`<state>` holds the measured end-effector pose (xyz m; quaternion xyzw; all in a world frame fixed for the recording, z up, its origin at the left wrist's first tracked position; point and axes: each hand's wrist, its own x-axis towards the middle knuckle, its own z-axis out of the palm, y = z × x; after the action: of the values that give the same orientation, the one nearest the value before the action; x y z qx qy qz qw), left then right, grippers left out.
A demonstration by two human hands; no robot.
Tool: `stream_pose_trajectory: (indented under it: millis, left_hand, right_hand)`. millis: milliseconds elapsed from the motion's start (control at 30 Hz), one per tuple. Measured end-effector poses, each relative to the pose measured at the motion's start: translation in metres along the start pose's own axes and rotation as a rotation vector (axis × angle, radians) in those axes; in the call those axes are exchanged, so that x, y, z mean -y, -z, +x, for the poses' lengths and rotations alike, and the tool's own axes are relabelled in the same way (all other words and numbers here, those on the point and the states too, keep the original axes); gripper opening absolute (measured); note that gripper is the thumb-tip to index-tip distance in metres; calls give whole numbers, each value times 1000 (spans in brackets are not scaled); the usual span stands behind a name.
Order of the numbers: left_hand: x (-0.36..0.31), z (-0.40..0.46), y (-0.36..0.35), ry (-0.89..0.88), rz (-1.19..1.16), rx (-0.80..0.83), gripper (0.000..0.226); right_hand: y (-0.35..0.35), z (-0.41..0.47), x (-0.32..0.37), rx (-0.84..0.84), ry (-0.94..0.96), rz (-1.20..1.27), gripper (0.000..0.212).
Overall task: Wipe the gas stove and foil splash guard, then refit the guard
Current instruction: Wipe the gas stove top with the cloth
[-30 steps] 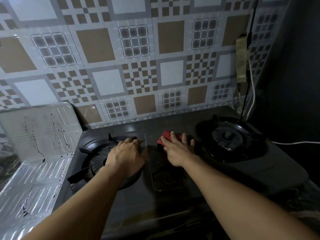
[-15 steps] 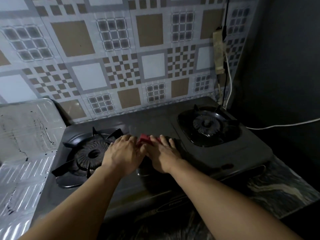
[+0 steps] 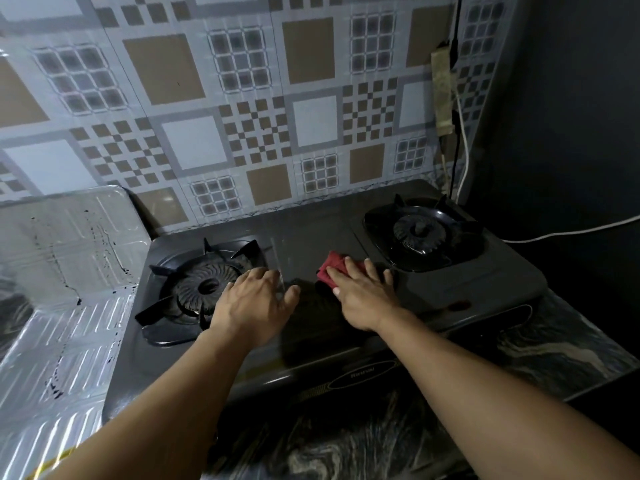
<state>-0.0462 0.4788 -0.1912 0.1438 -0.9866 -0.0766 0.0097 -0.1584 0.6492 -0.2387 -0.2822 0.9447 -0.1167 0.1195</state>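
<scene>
A black two-burner gas stove [image 3: 311, 233] stands on a dark marbled counter. My right hand [image 3: 360, 289] presses flat on a red cloth [image 3: 330, 270] on the stove's middle panel, just left of the right burner [image 3: 420, 233]. My left hand [image 3: 258, 301] rests palm down, fingers spread, at the right edge of the left burner [image 3: 204, 285], holding nothing. The silver foil splash guard [image 3: 69, 251], streaked with dark stains, lies to the left of the stove, its back part leaning against the wall.
A patterned tile wall [image 3: 242, 116] rises behind the stove. A power strip with black and white cables [image 3: 462, 154] hangs at the wall's right corner; a white cable [image 3: 568, 232] runs along the counter to the right. A dark wall closes the right side.
My right hand has slid the red cloth to the right across the middle panel, away from my left hand. The view has shifted slightly.
</scene>
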Motion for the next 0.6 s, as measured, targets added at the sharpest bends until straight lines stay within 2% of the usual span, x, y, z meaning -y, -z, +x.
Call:
stream_pose_trajectory:
  millis: [100, 267, 433, 600]
  left_hand:
    - [9, -3, 0, 17, -20, -7, 59]
    - [8, -6, 2, 5, -52, -10, 57]
    - [-5, -4, 1, -41, -50, -1, 88]
    - [-36, -2, -4, -113, -37, -1, 95]
  right_hand:
    - [-5, -8, 17, 15, 37, -10, 54]
    - [-15, -19, 55, 48, 160, -52, 56]
    - [-15, -38, 60, 84, 288, -78, 58]
    - [-16, -46, 36, 61, 299, -129, 56]
